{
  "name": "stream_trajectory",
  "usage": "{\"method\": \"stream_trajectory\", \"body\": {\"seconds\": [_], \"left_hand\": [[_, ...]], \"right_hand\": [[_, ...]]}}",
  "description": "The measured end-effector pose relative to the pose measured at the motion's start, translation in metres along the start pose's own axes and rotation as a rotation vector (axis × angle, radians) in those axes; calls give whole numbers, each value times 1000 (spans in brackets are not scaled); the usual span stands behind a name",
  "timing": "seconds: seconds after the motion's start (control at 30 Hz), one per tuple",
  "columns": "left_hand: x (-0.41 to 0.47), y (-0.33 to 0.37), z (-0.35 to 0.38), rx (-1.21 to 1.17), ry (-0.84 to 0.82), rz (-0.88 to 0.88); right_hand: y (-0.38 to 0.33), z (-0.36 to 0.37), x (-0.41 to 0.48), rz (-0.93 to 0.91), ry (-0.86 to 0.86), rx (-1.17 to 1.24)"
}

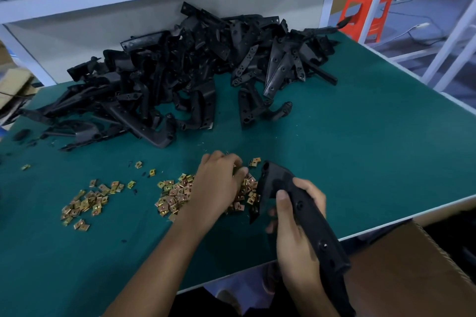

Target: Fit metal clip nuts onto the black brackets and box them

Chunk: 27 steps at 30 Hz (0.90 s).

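Digging into the clip nuts [175,193] with curled left fingers [235,163]; tips buried, so cannot tell whether pinching 1. Wrapping right fingers [313,192] round the middle of a bracket [282,179], just right. Probably light, stiff; nuts small, thin-edged: pinch by flat sides. Beyond, heaped brackets [180,72] on the table [373,149]; box [407,265] below right, cut off.

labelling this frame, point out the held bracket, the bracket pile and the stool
held bracket [307,215], head view, mid-body between thumb and fingers
bracket pile [167,80], head view, middle of the heap
stool [365,8], head view, orange body below the seat
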<state>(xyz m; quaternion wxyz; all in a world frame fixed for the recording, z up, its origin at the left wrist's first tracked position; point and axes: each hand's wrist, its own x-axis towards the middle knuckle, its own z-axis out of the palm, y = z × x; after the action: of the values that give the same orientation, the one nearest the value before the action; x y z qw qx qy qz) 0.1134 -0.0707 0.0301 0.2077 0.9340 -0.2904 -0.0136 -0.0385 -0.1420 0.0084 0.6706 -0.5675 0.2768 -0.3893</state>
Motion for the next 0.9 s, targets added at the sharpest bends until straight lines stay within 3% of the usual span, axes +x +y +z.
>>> {"method": "stream_trajectory", "body": {"seconds": [0.13, 0.23, 0.47, 0.6, 0.73, 0.9], "left_hand": [[22, 1, -3, -48, -204, -73], [20, 6, -10, -54, -178, -33], [-44, 10, -20, -915, -16, -275], [-68, 28, -17, -1380, -128, -548], [-74, 35, -23, -1615, -222, -591], [-73, 35, -23, -1705, -230, -689]], "right_hand": [[4, -2, 2, 2, -63, -7], [4, -5, 5, 5, -120, -3], [8, -13, 19, 84, -240, 148], [10, -18, 22, 110, -265, 205], [13, -17, 21, 84, -287, 206], [12, -16, 20, 69, -301, 185]]}}
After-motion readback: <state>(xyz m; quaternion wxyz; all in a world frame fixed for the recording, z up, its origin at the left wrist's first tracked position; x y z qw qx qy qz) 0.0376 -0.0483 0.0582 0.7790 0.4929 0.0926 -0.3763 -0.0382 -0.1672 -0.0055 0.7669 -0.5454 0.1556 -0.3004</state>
